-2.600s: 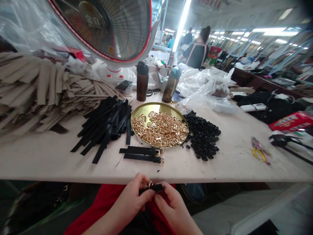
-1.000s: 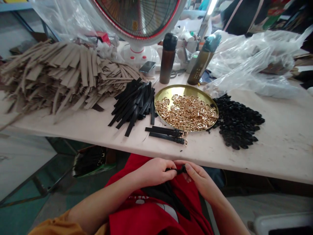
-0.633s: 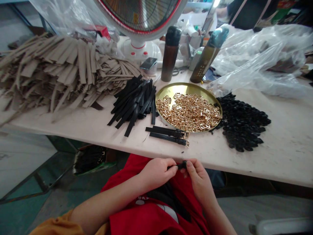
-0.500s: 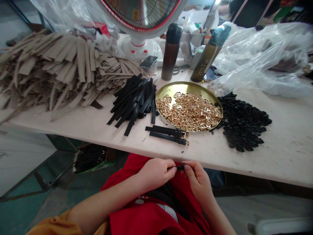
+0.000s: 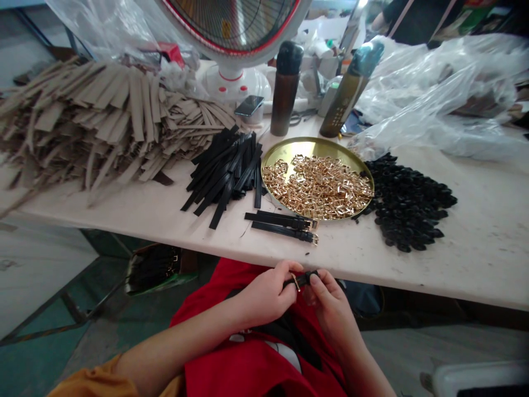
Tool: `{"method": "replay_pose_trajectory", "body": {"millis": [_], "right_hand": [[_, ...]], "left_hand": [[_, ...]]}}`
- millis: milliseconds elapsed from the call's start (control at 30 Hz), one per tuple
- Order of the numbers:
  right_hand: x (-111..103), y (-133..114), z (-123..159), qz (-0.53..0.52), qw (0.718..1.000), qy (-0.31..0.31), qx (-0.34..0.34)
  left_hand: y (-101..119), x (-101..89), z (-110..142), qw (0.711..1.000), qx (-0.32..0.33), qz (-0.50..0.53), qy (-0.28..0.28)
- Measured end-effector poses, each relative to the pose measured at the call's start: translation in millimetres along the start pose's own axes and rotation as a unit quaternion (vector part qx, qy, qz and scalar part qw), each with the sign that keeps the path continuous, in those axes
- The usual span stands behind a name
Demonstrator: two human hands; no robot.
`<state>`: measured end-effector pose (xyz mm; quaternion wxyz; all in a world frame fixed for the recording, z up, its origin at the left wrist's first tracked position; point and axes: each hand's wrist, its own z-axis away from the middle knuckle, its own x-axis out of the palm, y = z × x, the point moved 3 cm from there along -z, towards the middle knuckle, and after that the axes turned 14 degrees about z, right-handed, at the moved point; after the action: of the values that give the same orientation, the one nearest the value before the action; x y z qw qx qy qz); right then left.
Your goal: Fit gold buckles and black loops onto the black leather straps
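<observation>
Just off the table's front edge, my left hand point(image 5: 268, 292) and my right hand point(image 5: 333, 300) grip a short black strap point(image 5: 304, 279) between them. A gold buckle point(image 5: 296, 282) shows on the strap beside my left fingers. My right thumb and fingers pinch the strap's dark right end, partly hiding it. On the table above my hands lie two black straps with gold buckles point(image 5: 283, 227), side by side. Behind them stands a round gold tray point(image 5: 285, 148) filled with loose gold buckles point(image 5: 326, 187).
Black straps point(image 5: 225, 176) are heaped left of the tray, small black loops point(image 5: 411, 204) to its right. Grey-beige strips point(image 5: 107, 116) pile up far left. A fan point(image 5: 235, 33), two bottles point(image 5: 285, 91) point(image 5: 351, 91) and plastic sheeting point(image 5: 446, 94) stand behind. A box point(image 5: 155, 267) sits below.
The strap between my hands has turned, and its gold buckle now shows where it was hidden before. My left fingers have lifted slightly. Both hands still hold the strap.
</observation>
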<state>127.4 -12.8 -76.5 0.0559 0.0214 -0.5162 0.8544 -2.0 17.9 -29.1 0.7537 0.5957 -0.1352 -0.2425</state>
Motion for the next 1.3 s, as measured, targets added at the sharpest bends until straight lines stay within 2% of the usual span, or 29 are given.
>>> {"method": "replay_pose_trajectory", "body": {"millis": [100,233,333,433,600,733,800,900,1000,1067,1133,1200,1300], "right_hand": [[4,2,4,-0.004,0.999,-0.022,0.027],[4,-5,12,0.033,0.999,-0.041,-0.012],[3,-6,14,0.016,0.998,-0.055,-0.007],[5,-3,13,0.009,0.996,-0.081,0.028],[8,4,14,0.011,0.982,-0.163,0.091],[11,7,16,-0.053,0.973,-0.188,0.125],[12,8,14,-0.078,0.974,-0.179,0.116],[11,9,9,-0.056,0.989,-0.116,0.073],[5,9,5,0.084,0.996,-0.031,0.010],[2,10,4,0.182,0.983,0.024,-0.030],[0,12,4,0.220,0.973,0.057,-0.047],[1,15,3,0.204,0.977,0.040,-0.033],[4,22,4,0.142,0.988,-0.049,0.023]], "left_hand": [[-2,-0.3,2,0.999,-0.012,0.043,0.001],[-8,-4.1,4,0.992,-0.063,0.111,0.006],[-10,-7.5,8,0.988,-0.087,0.129,0.013],[-9,-7.9,12,0.992,-0.093,0.081,0.003],[-6,-9.1,14,0.996,-0.070,-0.057,0.028],[-9,-8.4,12,0.996,-0.070,-0.049,-0.008],[-11,-9.4,12,0.996,-0.077,-0.034,-0.027],[-14,-12.7,14,0.993,-0.109,-0.022,-0.031],[-18,-13.3,18,0.988,-0.145,0.039,-0.031],[-21,-11.7,19,0.980,-0.166,0.099,-0.036],[-24,-10.1,20,0.973,-0.182,0.135,-0.040],[-27,-9.4,20,0.972,-0.185,0.140,-0.038],[-30,-9.1,20,0.968,-0.205,0.143,-0.036]]}}
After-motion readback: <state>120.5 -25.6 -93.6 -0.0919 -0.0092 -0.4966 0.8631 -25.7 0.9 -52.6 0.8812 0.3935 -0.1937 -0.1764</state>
